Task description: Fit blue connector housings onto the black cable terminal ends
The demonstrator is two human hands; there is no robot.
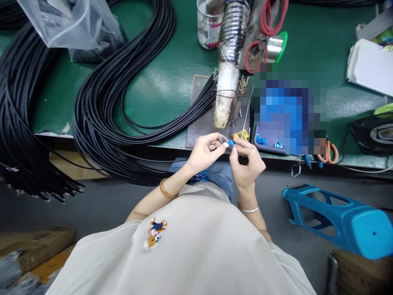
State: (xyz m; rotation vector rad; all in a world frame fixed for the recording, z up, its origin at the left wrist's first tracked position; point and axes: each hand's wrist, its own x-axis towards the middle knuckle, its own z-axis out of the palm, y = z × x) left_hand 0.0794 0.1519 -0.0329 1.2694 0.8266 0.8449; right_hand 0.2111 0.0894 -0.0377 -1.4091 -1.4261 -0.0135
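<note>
My left hand (204, 152) and my right hand (246, 160) meet at the front edge of the green bench (159, 82). Together they pinch a small blue and white connector piece (229, 143) between fingertips. A thin wire (247, 112) rises from near my right fingers toward the soldering fixture (229, 78). A bundle of black cables (123, 119) runs from the dark plate (202, 123) under the fixture and loops left across the bench. A small yellow part (240, 135) lies on the plate just beyond my fingers.
A tin can (208, 24) and a solder spool (275, 47) stand at the back. A plastic bag (73, 24) lies far left. Orange-handled scissors (330, 152) rest at the right edge, a black fan (374, 133) beyond them. A blue plastic stool (344, 219) lies on the floor, with cardboard boxes (33, 246) at lower left.
</note>
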